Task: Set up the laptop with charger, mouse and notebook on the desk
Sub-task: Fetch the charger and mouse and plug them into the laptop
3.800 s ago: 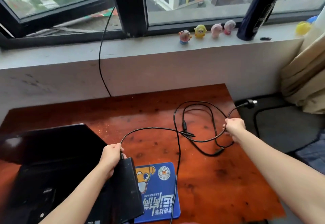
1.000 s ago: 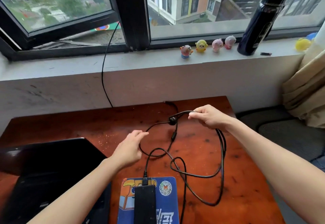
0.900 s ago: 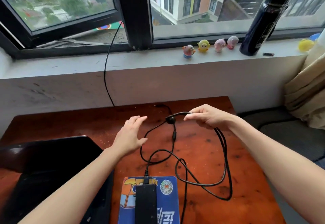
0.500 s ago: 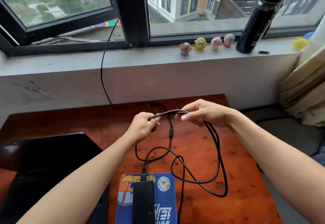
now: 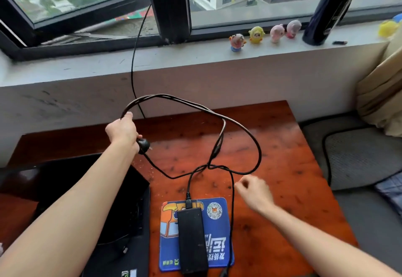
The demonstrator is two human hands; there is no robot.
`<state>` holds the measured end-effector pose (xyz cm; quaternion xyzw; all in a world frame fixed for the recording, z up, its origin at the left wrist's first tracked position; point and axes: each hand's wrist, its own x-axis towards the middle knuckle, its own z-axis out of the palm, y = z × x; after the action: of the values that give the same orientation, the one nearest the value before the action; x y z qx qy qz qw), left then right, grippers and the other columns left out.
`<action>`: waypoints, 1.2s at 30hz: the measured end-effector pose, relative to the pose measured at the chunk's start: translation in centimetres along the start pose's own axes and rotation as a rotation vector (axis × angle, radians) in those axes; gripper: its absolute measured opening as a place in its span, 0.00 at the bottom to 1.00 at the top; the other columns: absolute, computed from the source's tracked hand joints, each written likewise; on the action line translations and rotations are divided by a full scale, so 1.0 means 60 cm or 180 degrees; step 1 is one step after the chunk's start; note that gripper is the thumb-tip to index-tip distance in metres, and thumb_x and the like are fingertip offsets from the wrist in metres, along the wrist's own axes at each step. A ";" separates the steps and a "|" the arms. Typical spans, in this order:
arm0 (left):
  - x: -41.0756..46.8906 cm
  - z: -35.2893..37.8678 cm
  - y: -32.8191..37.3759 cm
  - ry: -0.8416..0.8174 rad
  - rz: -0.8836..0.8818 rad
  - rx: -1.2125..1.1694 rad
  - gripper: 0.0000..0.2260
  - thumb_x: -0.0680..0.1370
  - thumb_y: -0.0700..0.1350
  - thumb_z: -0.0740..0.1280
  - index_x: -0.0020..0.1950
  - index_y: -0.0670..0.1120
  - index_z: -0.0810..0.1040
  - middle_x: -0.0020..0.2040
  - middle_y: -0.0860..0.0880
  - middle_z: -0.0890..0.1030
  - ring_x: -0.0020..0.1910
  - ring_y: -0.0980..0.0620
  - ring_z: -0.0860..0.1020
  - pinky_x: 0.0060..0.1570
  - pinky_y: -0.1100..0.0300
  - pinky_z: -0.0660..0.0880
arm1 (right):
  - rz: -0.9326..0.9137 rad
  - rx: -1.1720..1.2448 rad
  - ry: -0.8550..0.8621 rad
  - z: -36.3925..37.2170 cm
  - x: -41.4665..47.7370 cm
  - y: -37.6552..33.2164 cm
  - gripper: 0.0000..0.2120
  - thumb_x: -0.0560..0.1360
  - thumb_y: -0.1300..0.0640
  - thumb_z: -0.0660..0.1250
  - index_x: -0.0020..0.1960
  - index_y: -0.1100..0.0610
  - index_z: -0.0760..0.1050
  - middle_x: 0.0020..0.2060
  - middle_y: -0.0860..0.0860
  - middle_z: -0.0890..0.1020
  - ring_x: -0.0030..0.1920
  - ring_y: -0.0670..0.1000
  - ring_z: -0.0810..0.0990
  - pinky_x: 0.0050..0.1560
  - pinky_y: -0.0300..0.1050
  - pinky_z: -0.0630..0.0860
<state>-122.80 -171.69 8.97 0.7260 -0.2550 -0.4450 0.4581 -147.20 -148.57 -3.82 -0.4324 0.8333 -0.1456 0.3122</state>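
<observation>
Black rubbery charger cable [image 5: 217,113] is your risk item. Your left hand [image 5: 121,132] has its fingers wrapped tight round it, lifted over the desk's far-left part, with the round plug [image 5: 144,146] sticking out under the fist. Your right hand [image 5: 253,191] hovers low over the desk [image 5: 293,157], right of the middle. It's blurred, fingers loosely curled, nothing in it that I can make out.

Risks, my read:
- Cable crosses itself in loose loops mid-desk. Pull the plug end further and they likely cinch into a knot.
- Charger brick [image 5: 191,239], a smooth matte black slab, lies loose on the blue mouse pad [image 5: 217,228] at the near edge. Tension on the lead could drag it off the pad or over that edge.
- One run of cable goes down past the pad's right side and off the near edge. It could snag there.
- Thin black wire [image 5: 132,59] hanging from the window sits right behind your raised loop. Don't hook it.
- Hard plug hangs just above the glossy black laptop [image 5: 91,189] at the near-left corner. A swing could mark it.

Desk top is glossy reddish wood, mottled, and looks slippery. Pad looks fabric-faced, so grippier. Mouse and notebook aren't in view. Can't tell whether the lead's other end is in the laptop.
</observation>
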 end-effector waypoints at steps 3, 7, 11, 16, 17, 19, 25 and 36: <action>-0.003 -0.007 0.021 -0.0175 -0.0015 -0.0008 0.08 0.74 0.42 0.68 0.37 0.45 0.70 0.27 0.47 0.64 0.11 0.55 0.59 0.26 0.63 0.65 | -0.0497 -0.0663 -0.1018 0.100 -0.089 -0.049 0.31 0.67 0.30 0.62 0.62 0.48 0.72 0.56 0.49 0.80 0.55 0.55 0.79 0.53 0.49 0.76; -0.011 -0.016 0.044 -0.0508 0.0135 0.0032 0.09 0.71 0.38 0.68 0.34 0.45 0.70 0.26 0.47 0.63 0.11 0.55 0.60 0.28 0.62 0.64 | -0.0516 -0.1255 -0.1380 0.205 -0.142 -0.095 0.61 0.59 0.23 0.63 0.78 0.51 0.36 0.67 0.60 0.66 0.63 0.61 0.72 0.58 0.56 0.71; -0.017 -0.030 0.066 -0.0793 0.0232 -0.0108 0.10 0.70 0.38 0.70 0.33 0.45 0.71 0.21 0.50 0.62 0.13 0.54 0.59 0.24 0.67 0.65 | -0.0248 -0.1195 -0.1118 0.233 -0.152 -0.111 0.59 0.62 0.32 0.67 0.77 0.48 0.31 0.66 0.61 0.65 0.60 0.62 0.73 0.55 0.53 0.73; -0.010 -0.052 0.115 -0.0912 0.0266 -0.0385 0.11 0.71 0.39 0.71 0.34 0.46 0.70 0.26 0.49 0.62 0.15 0.55 0.58 0.26 0.63 0.64 | -0.0175 -0.1113 -0.1372 0.191 -0.153 -0.125 0.58 0.58 0.35 0.66 0.78 0.46 0.38 0.67 0.62 0.66 0.62 0.62 0.72 0.58 0.53 0.72; -0.004 -0.057 0.128 -0.0885 0.0266 -0.0439 0.11 0.72 0.39 0.71 0.35 0.47 0.69 0.26 0.49 0.62 0.16 0.55 0.58 0.27 0.61 0.64 | -0.0261 -0.1111 -0.1367 0.169 -0.146 -0.128 0.58 0.57 0.34 0.66 0.78 0.46 0.39 0.66 0.61 0.67 0.63 0.62 0.72 0.58 0.53 0.72; 0.007 -0.072 0.154 -0.0786 0.0256 -0.0507 0.11 0.72 0.41 0.71 0.37 0.47 0.68 0.27 0.50 0.63 0.17 0.55 0.59 0.28 0.61 0.65 | -0.0467 -0.1186 -0.1266 0.118 -0.127 -0.138 0.58 0.56 0.34 0.68 0.77 0.46 0.42 0.63 0.59 0.70 0.62 0.61 0.73 0.58 0.53 0.71; 0.048 -0.115 0.197 -0.0062 0.0201 -0.0915 0.10 0.74 0.43 0.68 0.49 0.45 0.67 0.31 0.50 0.67 0.18 0.55 0.61 0.28 0.64 0.68 | -0.0930 -0.1901 -0.0594 -0.034 -0.007 -0.171 0.54 0.57 0.40 0.75 0.75 0.53 0.53 0.61 0.58 0.70 0.62 0.60 0.70 0.57 0.53 0.72; 0.134 -0.201 0.136 0.0702 0.0693 0.0225 0.16 0.71 0.45 0.68 0.31 0.49 0.62 0.24 0.48 0.63 0.20 0.50 0.60 0.23 0.63 0.58 | -0.0864 -0.2145 -0.0392 -0.069 0.196 -0.108 0.37 0.62 0.53 0.73 0.68 0.55 0.62 0.59 0.55 0.68 0.61 0.58 0.68 0.61 0.51 0.71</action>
<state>-108.05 -176.34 15.15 0.7542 -0.2958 -0.3010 0.5031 -150.84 -162.02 -1.98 -0.6256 0.7491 0.1231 0.1797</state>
